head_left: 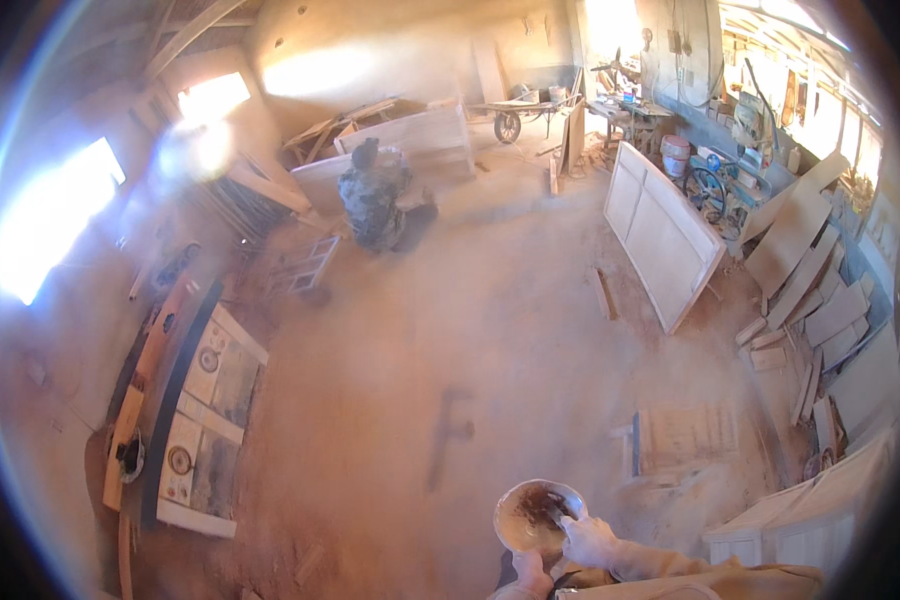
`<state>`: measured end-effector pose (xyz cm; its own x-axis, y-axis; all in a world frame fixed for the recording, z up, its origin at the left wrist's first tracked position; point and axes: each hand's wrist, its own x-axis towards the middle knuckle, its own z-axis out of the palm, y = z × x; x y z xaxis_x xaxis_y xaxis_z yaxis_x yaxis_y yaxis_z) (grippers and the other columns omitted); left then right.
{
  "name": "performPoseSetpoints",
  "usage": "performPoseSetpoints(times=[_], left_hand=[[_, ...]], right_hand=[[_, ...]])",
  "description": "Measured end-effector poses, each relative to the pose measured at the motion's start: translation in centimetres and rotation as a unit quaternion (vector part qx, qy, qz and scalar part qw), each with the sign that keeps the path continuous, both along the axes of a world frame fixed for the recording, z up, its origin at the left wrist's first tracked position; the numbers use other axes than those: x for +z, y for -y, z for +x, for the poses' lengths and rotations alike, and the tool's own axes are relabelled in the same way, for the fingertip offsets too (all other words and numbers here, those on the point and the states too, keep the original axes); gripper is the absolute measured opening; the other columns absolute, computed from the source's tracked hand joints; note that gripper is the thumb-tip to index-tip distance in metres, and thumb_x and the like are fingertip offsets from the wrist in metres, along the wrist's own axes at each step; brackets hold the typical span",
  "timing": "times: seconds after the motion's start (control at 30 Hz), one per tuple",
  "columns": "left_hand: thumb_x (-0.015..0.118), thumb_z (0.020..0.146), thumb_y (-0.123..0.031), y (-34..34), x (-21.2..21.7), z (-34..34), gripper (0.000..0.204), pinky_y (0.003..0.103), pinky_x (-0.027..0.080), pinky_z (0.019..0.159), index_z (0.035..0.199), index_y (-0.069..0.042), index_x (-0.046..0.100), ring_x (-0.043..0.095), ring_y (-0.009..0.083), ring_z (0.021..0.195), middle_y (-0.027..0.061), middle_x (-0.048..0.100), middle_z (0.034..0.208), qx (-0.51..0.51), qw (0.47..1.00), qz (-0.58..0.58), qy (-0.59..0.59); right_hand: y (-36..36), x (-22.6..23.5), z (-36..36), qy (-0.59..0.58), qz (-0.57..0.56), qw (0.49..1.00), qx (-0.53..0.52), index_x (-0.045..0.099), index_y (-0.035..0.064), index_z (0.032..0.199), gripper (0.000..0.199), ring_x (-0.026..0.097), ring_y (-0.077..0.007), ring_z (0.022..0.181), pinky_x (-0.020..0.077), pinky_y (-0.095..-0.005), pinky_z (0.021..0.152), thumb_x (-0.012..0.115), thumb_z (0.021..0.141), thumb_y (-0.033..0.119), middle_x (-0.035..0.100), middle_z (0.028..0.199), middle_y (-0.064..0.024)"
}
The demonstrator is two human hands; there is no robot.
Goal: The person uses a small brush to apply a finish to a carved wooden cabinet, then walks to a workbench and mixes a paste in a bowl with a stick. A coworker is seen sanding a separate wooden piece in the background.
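At the lower edge I hold a round, light-coloured bowl [510, 524] tilted so that its inside shows. A dark brown substance [542, 500] lies in it. My left hand [532, 574] grips the bowl's near rim from below. My right hand [590, 542] is closed at the bowl's right side, on a short greyish tool [556, 515] that reaches into the bowl. Its kind is too blurred to tell. My right sleeve is tan.
A pale panelled door [660, 230] leans at the right. Another person [375, 200] crouches by a long panel further off. A cabinet front with round fittings [205, 400] lies at the left. Boards [810, 270] lean along the right wall. A wheelbarrow [510, 120] stands far back.
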<state>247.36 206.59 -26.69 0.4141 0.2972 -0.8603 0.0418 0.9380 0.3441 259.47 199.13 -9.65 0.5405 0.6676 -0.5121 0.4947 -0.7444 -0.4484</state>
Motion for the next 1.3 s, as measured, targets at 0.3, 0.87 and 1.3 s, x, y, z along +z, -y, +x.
performPoseSetpoints(times=[0.3,0.87,1.3], left_hand=[[0.056,0.087,-0.004,-9.4,0.3,7.4,0.028,0.045,0.058,0.081,0.115,-0.001,0.056,0.067,0.0324,0.092,0.0173,0.063,0.109,-0.034,0.999,-0.01,-0.012],[0.055,0.088,-0.004,-19.0,-3.2,30.8,0.016,0.044,0.057,0.081,0.102,0.001,0.061,0.067,0.0322,0.092,0.0184,0.065,0.1,-0.042,0.998,0.036,0.04],[0.059,0.086,-0.005,-24.1,5.1,53.3,0.01,0.039,0.053,0.068,0.095,0.001,0.06,0.064,0.0262,0.075,0.0131,0.065,0.086,-0.064,0.993,-0.085,-0.059]], right_hand=[[-9.3,0.8,6.3,0.013,-0.022,0.998,-0.061,0.056,-0.0027,0.112,0.039,0.066,-0.046,0.089,0.0549,-0.0505,0.079,0.06,0.082,0.021,0.052,0.116,-0.0332],[-17.8,-0.4,31.9,-0.012,0.048,0.998,-0.038,0.052,-0.0042,0.115,0.045,0.066,-0.0415,0.09,0.056,-0.0493,0.073,0.064,0.08,0.02,0.054,0.112,-0.0279],[-19.6,4.7,51.2,-0.019,0.146,0.988,-0.037,0.044,-0.0022,0.12,0.048,0.064,-0.0443,0.087,0.0548,-0.0511,0.073,0.063,0.079,0.014,0.048,0.114,-0.0289]])
